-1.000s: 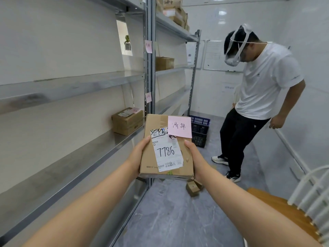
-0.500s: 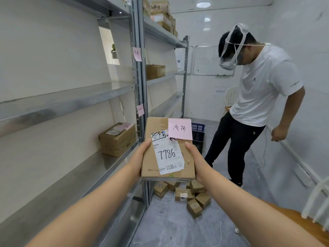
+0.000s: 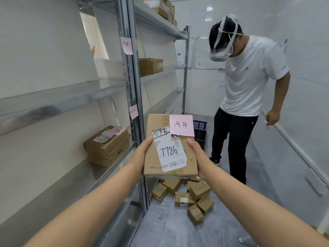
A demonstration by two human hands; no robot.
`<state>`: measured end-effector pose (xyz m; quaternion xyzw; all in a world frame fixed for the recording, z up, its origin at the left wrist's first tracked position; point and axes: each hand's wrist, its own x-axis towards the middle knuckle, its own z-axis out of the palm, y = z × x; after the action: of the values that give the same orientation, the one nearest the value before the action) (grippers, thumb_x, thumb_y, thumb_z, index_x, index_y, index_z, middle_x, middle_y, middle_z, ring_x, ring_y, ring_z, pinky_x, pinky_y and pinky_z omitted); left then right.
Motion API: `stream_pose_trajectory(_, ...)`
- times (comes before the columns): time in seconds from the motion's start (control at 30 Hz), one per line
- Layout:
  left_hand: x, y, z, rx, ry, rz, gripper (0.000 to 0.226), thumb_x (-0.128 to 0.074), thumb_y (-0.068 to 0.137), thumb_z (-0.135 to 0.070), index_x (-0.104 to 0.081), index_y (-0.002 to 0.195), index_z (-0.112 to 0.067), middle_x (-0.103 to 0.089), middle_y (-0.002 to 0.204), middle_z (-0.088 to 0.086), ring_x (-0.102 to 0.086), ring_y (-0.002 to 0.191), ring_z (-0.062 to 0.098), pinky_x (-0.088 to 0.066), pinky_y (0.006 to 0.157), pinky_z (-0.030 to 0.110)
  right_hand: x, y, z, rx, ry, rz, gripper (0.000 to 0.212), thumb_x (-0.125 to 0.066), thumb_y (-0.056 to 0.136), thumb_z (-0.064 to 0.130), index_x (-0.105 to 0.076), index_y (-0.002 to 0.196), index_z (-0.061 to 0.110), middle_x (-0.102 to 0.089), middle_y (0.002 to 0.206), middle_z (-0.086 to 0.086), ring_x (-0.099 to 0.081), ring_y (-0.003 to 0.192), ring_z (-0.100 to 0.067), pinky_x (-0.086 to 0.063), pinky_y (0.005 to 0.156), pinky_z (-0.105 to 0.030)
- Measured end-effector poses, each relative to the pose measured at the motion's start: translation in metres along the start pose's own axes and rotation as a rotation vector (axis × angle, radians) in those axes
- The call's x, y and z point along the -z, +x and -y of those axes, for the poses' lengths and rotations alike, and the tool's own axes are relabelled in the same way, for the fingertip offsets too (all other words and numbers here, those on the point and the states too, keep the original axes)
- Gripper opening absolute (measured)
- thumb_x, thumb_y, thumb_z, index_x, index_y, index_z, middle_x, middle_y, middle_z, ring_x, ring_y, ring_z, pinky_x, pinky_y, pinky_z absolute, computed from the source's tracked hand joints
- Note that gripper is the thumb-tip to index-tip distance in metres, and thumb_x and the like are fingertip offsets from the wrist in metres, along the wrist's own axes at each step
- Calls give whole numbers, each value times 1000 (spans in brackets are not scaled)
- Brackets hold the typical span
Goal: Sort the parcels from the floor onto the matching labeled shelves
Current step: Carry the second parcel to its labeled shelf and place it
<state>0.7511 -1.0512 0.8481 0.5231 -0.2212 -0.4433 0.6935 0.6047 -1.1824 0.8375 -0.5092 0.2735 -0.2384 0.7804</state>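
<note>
Both hands, the left hand (image 3: pixel 142 154) and right hand (image 3: pixel 197 155), close their grip on the sides of a parcel (image 3: pixel 169 150) at frame centre, marked 7786 with a pink note (image 3: pixel 181 125). Steel shelves (image 3: pixel 62 97) fill the left; small boxes (image 3: pixel 187 195) litter the grey floor (image 3: pixel 169 229) below. Shelf labels (image 3: pixel 126 45) are illegible.

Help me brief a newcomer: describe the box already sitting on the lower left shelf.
Start at the metal shelving along the left wall. On its lower shelf, near the upright post, sits a brown cardboard box. Unlike the bare shelf above, it's there alone, with a white label and pink note on top.
</note>
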Motion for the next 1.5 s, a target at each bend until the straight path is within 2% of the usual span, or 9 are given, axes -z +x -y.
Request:
stream_pose_trajectory(0.13, -8, 30, -7, -15, -8, -71, 37, -49, 90, -46, -67, 106, -18, -74, 94, 11, -69, 83, 30, -53, 81, 42, 11, 39, 16, -19, 4, 74, 48, -45, 93, 44, -57, 128, 13, -67, 120, -16, -67, 100, -33, -55, 75, -38)
stream_pose_trajectory(0.27, -19, 58, -21, -80, 2, -142, 31, -48, 92, -44, -67, 99, -20, -77, 80, 5, -69, 78, 27, -55, 74, 38, 16, 78, 36, -38, 1, 157, 49, -46, 92, 45, -56, 128, 13, -67, 120, -16, -66, 103, -34, -55, 77, -40)
stream_pose_trajectory(0.47, -22, 82, -22, -135, -3, -276, 29, -47, 93, -44, -66, 98, -22, -77, 84, 5, -69, 82, 27, -54, 74, 38, 20, 127, 52, -70, -82, 289, 49, -48, 91, 46, -57, 127, 13, -70, 115, -14, -67, 102, -35, -54, 87, -44)
stream_pose_trajectory(0.63, -9, 92, -36, -163, 18, -401, 31, -50, 90, -48, -67, 100, -23, -74, 93, 6, -70, 81, 25, -55, 76, 38, -1, 157, 62, -62, -91, 436, 45, -45, 93, 41, -55, 126, 13, -71, 103, -8, -71, 80, -23, -59, 64, -31)
stream_pose_trajectory(0.83, 18, 112, -65, -204, 5, -418, 34, -44, 93, -47, -67, 89, -22, -76, 71, 3, -72, 58, 20, -57, 52, 29, -42, 202, 68, -49, -73, 545, 46, -47, 92, 41, -55, 126, 12, -73, 101, -8, -72, 76, -22, -59, 60, -30)
stream_pose_trajectory(1.0, 42, 133, -108, -307, 58, -461, 32, -45, 92, -46, -67, 90, -23, -76, 75, 2, -71, 62, 19, -54, 65, 32, -80, 241, 91, 3, -75, 638, 42, -45, 93, 41, -57, 122, 14, -72, 101, -8, -72, 77, -21, -60, 63, -31)
stream_pose_trajectory(1.17, 51, 152, -164, -389, 191, -437, 34, -45, 92, -47, -67, 96, -22, -75, 80, 2, -71, 66, 20, -56, 60, 30, -113, 276, 126, 102, -52, 704, 33, -50, 86, 46, -63, 101, 20, -76, 84, -2, -73, 71, -18, -59, 60, -29)
stream_pose_trajectory(1.3, 59, 162, -192, -460, 204, -473, 32, -44, 93, -46, -67, 97, -23, -76, 82, 0, -71, 73, 19, -56, 62, 28, -140, 298, 145, 128, -36, 740, 29, -48, 89, 44, -64, 98, 21, -77, 83, -1, -73, 74, -20, -58, 69, -33)
stream_pose_trajectory(1.5, 71, 162, -237, -542, 287, -522, 32, -41, 95, -46, -67, 98, -28, -77, 87, -4, -73, 75, 15, -56, 68, 30, -183, 325, 174, 178, -37, 857, 29, -46, 92, 44, -64, 96, 22, -77, 82, 0, -72, 74, -19, -59, 65, -32)
